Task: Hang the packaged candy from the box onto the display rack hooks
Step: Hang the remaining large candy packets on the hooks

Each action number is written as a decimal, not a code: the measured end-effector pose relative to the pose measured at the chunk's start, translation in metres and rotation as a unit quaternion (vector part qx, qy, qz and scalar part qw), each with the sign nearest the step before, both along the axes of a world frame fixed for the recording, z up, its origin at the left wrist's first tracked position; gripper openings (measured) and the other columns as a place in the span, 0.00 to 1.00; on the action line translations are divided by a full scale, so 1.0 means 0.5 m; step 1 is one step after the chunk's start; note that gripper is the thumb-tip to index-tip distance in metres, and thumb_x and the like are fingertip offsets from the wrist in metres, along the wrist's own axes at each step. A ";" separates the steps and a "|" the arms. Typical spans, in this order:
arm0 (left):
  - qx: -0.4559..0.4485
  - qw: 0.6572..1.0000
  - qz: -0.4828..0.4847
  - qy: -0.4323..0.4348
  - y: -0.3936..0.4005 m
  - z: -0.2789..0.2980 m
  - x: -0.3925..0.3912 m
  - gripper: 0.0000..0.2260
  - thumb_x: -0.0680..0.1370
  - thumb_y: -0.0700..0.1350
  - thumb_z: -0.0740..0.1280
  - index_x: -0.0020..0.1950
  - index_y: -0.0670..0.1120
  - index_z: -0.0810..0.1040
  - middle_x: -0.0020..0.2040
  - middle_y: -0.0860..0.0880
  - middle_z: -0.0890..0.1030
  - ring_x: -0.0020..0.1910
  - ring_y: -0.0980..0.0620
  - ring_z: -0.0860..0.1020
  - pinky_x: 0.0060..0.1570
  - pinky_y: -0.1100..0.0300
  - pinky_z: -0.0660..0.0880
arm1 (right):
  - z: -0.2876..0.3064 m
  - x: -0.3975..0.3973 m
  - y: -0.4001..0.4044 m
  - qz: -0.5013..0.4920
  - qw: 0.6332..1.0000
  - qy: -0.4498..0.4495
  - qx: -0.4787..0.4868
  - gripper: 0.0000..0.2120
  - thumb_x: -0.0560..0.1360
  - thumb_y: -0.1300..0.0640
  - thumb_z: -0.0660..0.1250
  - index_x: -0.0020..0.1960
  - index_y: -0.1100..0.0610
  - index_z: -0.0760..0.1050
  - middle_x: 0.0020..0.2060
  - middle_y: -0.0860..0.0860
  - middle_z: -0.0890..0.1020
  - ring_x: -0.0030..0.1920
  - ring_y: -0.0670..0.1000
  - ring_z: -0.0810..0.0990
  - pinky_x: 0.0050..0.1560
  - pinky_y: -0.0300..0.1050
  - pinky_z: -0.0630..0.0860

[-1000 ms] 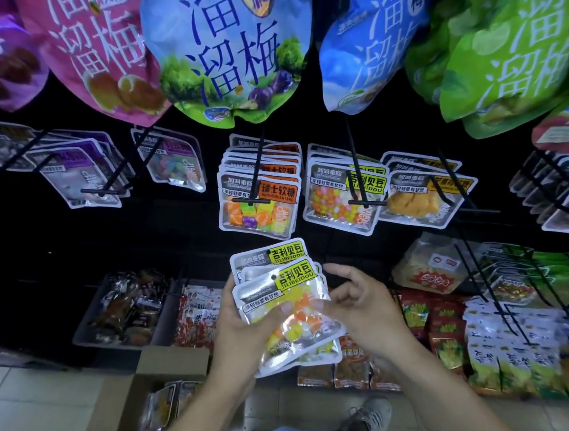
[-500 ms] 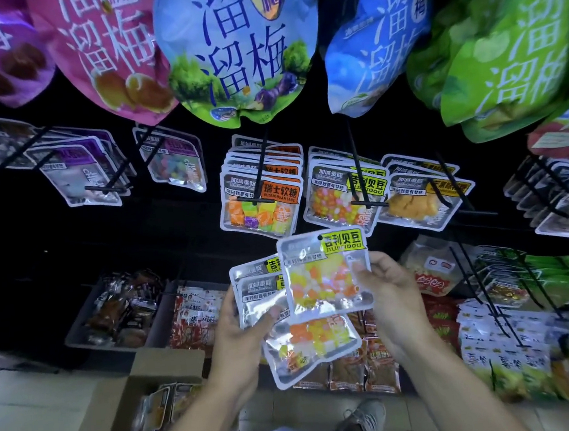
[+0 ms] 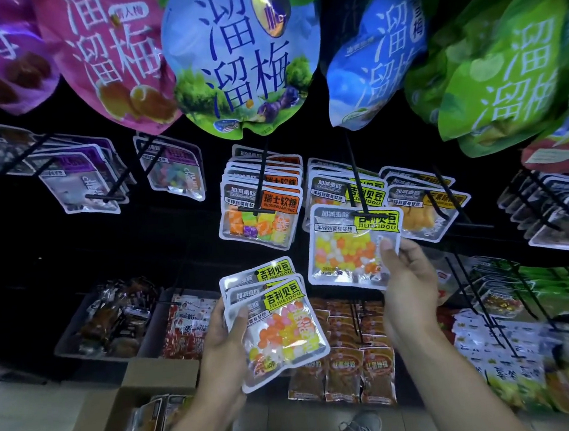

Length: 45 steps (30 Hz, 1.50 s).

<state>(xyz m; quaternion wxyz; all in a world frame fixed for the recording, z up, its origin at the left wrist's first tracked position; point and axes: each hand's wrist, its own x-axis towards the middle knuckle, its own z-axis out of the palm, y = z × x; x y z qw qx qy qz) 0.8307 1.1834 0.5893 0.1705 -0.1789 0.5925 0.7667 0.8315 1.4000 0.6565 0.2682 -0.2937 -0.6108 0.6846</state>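
My right hand (image 3: 406, 283) pinches the lower right corner of one clear candy pack (image 3: 344, 248) with a yellow label. The pack's top sits at the tip of a black rack hook (image 3: 357, 178), in front of matching yellow-label packs hanging there. My left hand (image 3: 223, 337) grips a small stack of the same candy packs (image 3: 279, 325), fanned out, at chest height below and left of that hook. An open cardboard box (image 3: 128, 414) with more packs stands on the floor at lower left.
Orange-label packs (image 3: 259, 214) hang on the hook to the left, yellow-fruit packs (image 3: 423, 210) to the right. Big plum bags (image 3: 238, 57) hang overhead. Lower shelves hold trays of snacks (image 3: 110, 323) and red packets (image 3: 351, 364). My shoe (image 3: 362, 427) is on the tiled floor.
My right hand lifted one pack off the stack and carried it up and right to the tip of the hook. The left hand kept the remaining stack and stayed low.
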 end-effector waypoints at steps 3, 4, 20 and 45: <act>-0.006 1.000 -0.002 0.008 -0.004 0.003 0.002 0.11 0.86 0.45 0.61 0.67 0.57 0.72 0.46 0.52 0.83 0.28 0.63 0.83 0.22 0.69 0.75 | 0.003 -0.008 0.002 -0.006 1.000 0.002 -0.002 0.07 0.82 0.56 0.67 0.56 0.58 0.79 0.49 0.46 0.84 0.49 0.42 0.82 0.52 0.40 0.72; -0.008 1.000 -0.002 0.008 -0.003 0.005 0.001 0.11 0.86 0.45 0.61 0.67 0.57 0.72 0.46 0.53 0.84 0.29 0.62 0.83 0.23 0.69 0.75 | 0.003 -0.011 0.002 -0.008 1.000 0.003 -0.002 0.07 0.82 0.56 0.67 0.56 0.58 0.79 0.48 0.46 0.84 0.48 0.41 0.82 0.52 0.39 0.72; 0.000 1.000 0.029 0.004 0.002 0.022 0.002 0.11 0.86 0.47 0.61 0.67 0.58 0.74 0.49 0.50 0.86 0.34 0.57 0.86 0.26 0.64 0.79 | 0.003 -0.094 0.006 -0.099 0.993 -0.025 -0.055 0.08 0.78 0.58 0.72 0.55 0.49 0.78 0.52 0.46 0.82 0.56 0.47 0.80 0.61 0.40 0.73; 0.050 0.996 0.045 0.059 0.017 -0.006 0.005 0.16 0.81 0.41 0.69 0.57 0.64 0.78 0.52 0.61 0.87 0.54 0.51 0.86 0.50 0.52 0.83 | 0.010 0.043 0.006 0.138 0.988 -0.028 0.065 0.14 0.79 0.63 0.70 0.53 0.43 0.80 0.52 0.49 0.86 0.55 0.53 0.85 0.60 0.58 0.79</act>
